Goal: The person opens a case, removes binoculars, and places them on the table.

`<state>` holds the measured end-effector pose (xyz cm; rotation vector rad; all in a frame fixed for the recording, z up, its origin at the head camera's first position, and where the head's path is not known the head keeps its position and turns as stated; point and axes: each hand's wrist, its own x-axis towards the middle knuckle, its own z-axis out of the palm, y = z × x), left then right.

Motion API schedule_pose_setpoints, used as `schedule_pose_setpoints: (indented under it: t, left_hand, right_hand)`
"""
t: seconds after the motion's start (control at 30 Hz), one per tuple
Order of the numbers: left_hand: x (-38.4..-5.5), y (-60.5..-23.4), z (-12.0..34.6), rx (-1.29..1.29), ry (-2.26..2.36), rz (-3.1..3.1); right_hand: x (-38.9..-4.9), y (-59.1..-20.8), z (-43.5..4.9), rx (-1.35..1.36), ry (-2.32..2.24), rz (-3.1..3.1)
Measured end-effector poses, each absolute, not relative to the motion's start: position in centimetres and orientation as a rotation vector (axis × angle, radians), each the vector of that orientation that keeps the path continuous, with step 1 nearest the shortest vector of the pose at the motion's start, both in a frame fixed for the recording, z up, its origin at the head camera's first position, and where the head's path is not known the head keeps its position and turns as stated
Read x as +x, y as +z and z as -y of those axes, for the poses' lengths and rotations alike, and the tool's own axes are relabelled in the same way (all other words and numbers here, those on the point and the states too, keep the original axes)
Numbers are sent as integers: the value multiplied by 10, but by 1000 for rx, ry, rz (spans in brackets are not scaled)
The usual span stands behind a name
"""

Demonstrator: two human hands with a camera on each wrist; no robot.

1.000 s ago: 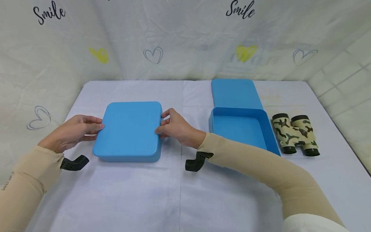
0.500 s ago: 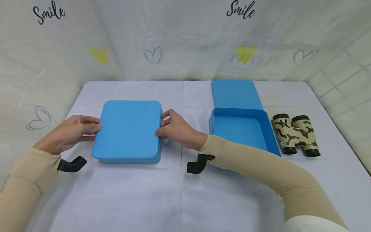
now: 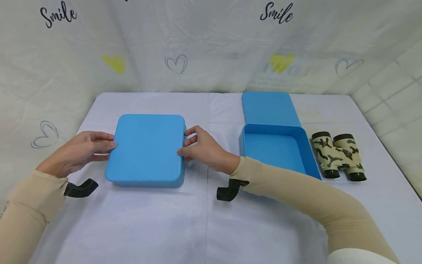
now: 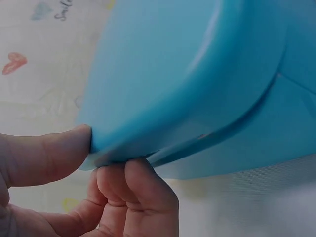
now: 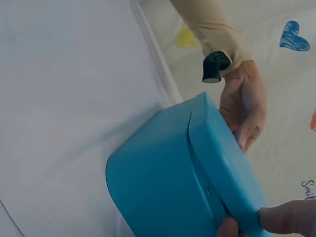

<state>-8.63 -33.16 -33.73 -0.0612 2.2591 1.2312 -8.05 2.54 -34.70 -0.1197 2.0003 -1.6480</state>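
Observation:
A blue plastic box lid [image 3: 146, 146] sits over its box base [image 5: 150, 170] at the left of the table. My left hand [image 3: 84, 150] pinches the lid's left edge, thumb [image 4: 54, 155] on the outer side and bent fingertips under the rim. From the opposite side my right hand [image 3: 207, 150] pinches the right edge, its thumb [image 5: 291, 217] against the lid and a fingertip at the seam. A narrow dark gap shows between lid and base in both wrist views. The inside of this box is hidden.
A second blue box [image 3: 273, 146] stands uncovered to the right, partly behind my right forearm. Its flat blue lid [image 3: 268, 106] lies behind it. Camouflage binoculars [image 3: 337, 156] rest at the far right. A printed cloth [image 3: 211, 44] hangs behind the white-covered table [image 3: 165, 227].
The lid has shifted slightly left and its far left corner has swung outward. My left hand has moved a little left with it, while my right hand keeps its hold.

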Motion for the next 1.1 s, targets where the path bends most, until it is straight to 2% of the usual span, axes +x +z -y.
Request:
schedule_pose_setpoints:
  t: [0.53, 1.1]
  left_hand:
    - [-90, -327, 329, -57, 1323, -2274]
    - [-110, -319, 324, -80, 1291, -2358]
  right_hand:
    - [-85, -344, -30, -126, -1694, -2009]
    - [-107, -331, -30, -166, -1720, -2069]
